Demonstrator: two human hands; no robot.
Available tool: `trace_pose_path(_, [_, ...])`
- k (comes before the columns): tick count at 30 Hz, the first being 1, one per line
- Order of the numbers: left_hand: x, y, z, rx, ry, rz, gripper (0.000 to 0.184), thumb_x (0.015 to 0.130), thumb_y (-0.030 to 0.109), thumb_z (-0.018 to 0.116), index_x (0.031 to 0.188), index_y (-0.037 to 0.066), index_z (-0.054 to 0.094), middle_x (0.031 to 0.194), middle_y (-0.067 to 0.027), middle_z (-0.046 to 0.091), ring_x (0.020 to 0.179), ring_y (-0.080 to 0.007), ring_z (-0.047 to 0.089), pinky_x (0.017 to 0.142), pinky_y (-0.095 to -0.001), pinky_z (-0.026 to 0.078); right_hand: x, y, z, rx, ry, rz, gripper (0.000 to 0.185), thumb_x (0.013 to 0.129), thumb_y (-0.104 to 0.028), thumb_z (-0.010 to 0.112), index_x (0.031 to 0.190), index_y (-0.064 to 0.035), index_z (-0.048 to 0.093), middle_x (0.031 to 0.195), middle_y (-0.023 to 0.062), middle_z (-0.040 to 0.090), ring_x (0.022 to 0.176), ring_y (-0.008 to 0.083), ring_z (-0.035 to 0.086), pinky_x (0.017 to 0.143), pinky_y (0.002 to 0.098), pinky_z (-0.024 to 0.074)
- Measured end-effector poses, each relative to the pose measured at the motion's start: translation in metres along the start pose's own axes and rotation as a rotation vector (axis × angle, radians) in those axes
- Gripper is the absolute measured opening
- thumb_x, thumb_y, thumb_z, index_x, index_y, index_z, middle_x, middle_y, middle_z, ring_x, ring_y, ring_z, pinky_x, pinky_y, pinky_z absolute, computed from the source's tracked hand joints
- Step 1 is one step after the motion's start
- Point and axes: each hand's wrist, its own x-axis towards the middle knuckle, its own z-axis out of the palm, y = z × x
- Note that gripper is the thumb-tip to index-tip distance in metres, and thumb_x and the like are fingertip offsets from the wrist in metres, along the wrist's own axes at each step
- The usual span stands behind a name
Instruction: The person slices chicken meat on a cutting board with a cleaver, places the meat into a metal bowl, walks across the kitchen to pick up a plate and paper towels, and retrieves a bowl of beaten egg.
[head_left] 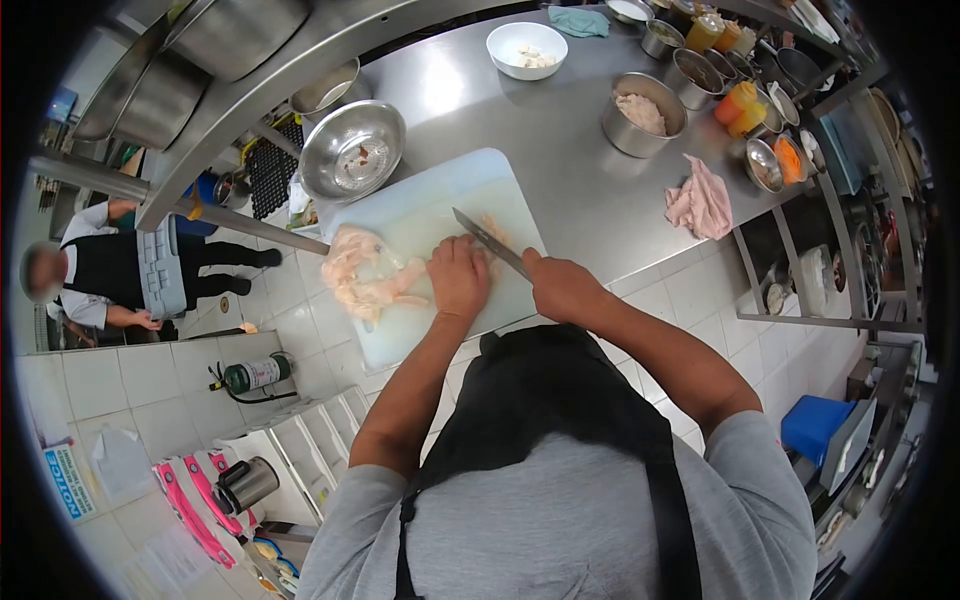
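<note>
A pale cutting board (pixel 400 345) lies on the steel counter. My right hand (pixel 560 287) is closed on the handle of a knife (pixel 492 243), whose blade points up and left over the board. Beside the blade, my left hand (pixel 460 277) presses on the board with its fingers bent together; what lies under the fingertips is hidden. Small cut pieces of pale meat (pixel 497 230) show next to the blade. Larger pieces of raw pale meat (pixel 352 275) rest at the board's left side, left of my left hand.
Behind the board stands a steel bowl (pixel 385 125). Farther back is a white bowl (pixel 505 42). To the right are a steel pot (pixel 618 128) with pale meat, a pink cloth (pixel 700 200) and sauce bottles (pixel 738 100). A person (pixel 110 260) at far left holds a grey crate.
</note>
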Motion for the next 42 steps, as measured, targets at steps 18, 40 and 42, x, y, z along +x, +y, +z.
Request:
trace_pose_path(18, [0.002,-0.006,0.000,-0.079,0.073,0.133,0.028,0.095,0.015,0.066,0.121,0.004,0.068,0.115,-0.0155,0.067,0.107,-0.0393,0.063,0.090,-0.0527,0.047,0.042,-0.010,-0.012,0.022,0.064,-0.073,0.030,0.093,0.001,0.056,0.123,0.0021,0.051,0.096,0.0275,0.073,0.094,0.0491,0.072,0.082,0.0573,0.0565])
trace_pose_path(40, [-0.012,0.008,0.002,-0.052,0.186,-0.007,0.021,0.095,0.014,0.067,0.114,0.007,0.066,0.107,-0.0142,0.063,0.099,-0.0363,0.061,0.086,-0.0524,0.044,0.019,-0.007,-0.020,0.015,0.039,-0.133,0.027,0.093,0.001,0.057,0.119,0.0021,0.052,0.094,0.0272,0.072,0.088,0.0481,0.072,0.078,0.0581,0.0565])
trace_pose_path(42, [-0.014,0.006,0.001,-0.060,0.158,-0.029,0.020,0.095,0.014,0.067,0.114,0.006,0.066,0.107,-0.0146,0.064,0.099,-0.0366,0.061,0.086,-0.0525,0.045,-0.006,-0.003,-0.020,-0.006,0.021,-0.148,0.027,0.093,0.001,0.056,0.120,0.0020,0.051,0.096,0.0279,0.072,0.089,0.0480,0.072,0.079,0.0582,0.0564])
